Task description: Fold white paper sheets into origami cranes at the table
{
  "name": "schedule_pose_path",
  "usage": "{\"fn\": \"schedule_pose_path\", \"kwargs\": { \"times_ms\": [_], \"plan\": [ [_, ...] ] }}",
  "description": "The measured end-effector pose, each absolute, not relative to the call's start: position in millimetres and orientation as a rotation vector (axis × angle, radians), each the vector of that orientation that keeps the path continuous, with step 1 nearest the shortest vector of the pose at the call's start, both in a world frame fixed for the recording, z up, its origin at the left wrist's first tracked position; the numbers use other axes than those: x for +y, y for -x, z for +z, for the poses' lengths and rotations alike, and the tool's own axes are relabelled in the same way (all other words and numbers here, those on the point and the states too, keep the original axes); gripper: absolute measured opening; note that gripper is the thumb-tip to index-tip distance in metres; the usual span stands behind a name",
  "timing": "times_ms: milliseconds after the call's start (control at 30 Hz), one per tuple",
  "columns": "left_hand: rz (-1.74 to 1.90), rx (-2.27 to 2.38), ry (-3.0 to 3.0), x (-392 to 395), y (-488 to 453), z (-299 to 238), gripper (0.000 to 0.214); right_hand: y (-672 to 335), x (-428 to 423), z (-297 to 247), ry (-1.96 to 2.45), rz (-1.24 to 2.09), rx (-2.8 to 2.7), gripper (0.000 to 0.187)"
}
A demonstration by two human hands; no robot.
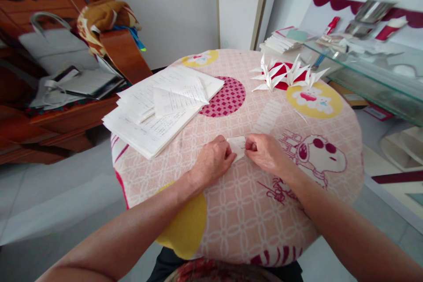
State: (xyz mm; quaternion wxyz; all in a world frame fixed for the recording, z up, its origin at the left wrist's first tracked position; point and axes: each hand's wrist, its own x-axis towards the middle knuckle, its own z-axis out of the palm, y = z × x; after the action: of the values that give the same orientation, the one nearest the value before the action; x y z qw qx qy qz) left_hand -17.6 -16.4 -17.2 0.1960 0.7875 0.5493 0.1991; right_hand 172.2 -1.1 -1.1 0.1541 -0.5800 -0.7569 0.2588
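Between my two hands, just above or on the tablecloth, is a small folded piece of white paper (237, 146) with some print on it. My left hand (214, 158) pinches its left side, fingers curled. On the right side, my right hand (266, 152) grips the edge between thumb and fingers. Several folded white paper cranes (271, 77) stand together at the far right of the table. To the left lies a stack of printed paper sheets (165, 130), with a diagonally folded sheet (181, 97) on top.
The round table wears a patterned pink cloth (228, 202). A paper strip (268, 114) lies beyond my right hand. At right, a glass shelf (366, 83) holds cups and papers. On the left, a wooden chair (124, 55) carries a bag (59, 48) and cloths.
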Motion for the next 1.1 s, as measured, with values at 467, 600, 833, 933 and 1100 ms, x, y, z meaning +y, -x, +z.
{"fn": "schedule_pose_path", "kwargs": {
  "times_ms": [467,600,833,933,1100],
  "plan": [
    [0.71,1.362,-2.163,-16,27,-15,0.012,-158,-3,-3,1.345,0.887,-2.109,0.018],
    [0.769,1.209,-2.057,-13,41,-16,0.005,-159,0,-5,1.329,0.955,-2.092,0.017],
    [0.742,1.016,-2.041,-16,63,-7,0.013,-163,0,-11,1.309,0.982,-2.062,0.013],
    [0.714,0.975,-2.034,-25,68,-4,0.016,-163,0,-9,1.315,1.001,-2.067,0.011],
    [0.699,1.023,-2.088,-37,71,-3,0.019,-161,-1,-2,1.336,1.042,-2.048,0.009]
  ]
}}
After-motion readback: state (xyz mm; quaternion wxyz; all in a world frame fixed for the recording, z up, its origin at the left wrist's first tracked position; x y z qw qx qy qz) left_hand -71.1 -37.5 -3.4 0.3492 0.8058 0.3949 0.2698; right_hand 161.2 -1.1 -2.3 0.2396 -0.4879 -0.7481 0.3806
